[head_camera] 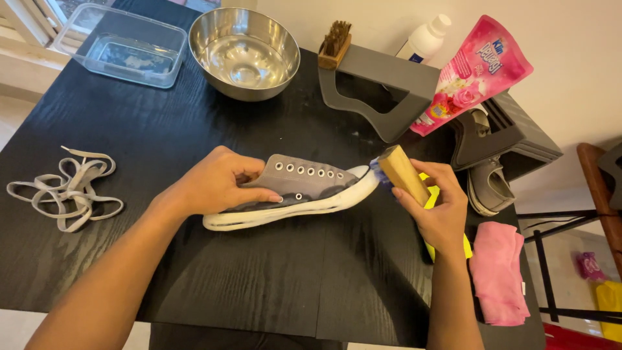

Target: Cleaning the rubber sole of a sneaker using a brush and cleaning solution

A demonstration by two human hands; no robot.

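While pinned on its side on the black wood-grain tabletop (272,272), one grey canvas shoe (295,191) with white rubber sole and metal eyelets, gripped by left hand (217,181), fingers curled over the upper. Right hand (437,207) closed around a wooden-backed brush (402,174), bristles hidden against the toe. Nearby: one round steel bowl (245,52), one clear plastic tub (120,44), loose flat laces (68,188), one soft pink cloth (497,272). Second shoe (486,175) partly hidden.

We're looking down from head height, steeply and close, onto the black tabletop (194,259); it fills most of the frame, the far wall across the top, floor at lower right.
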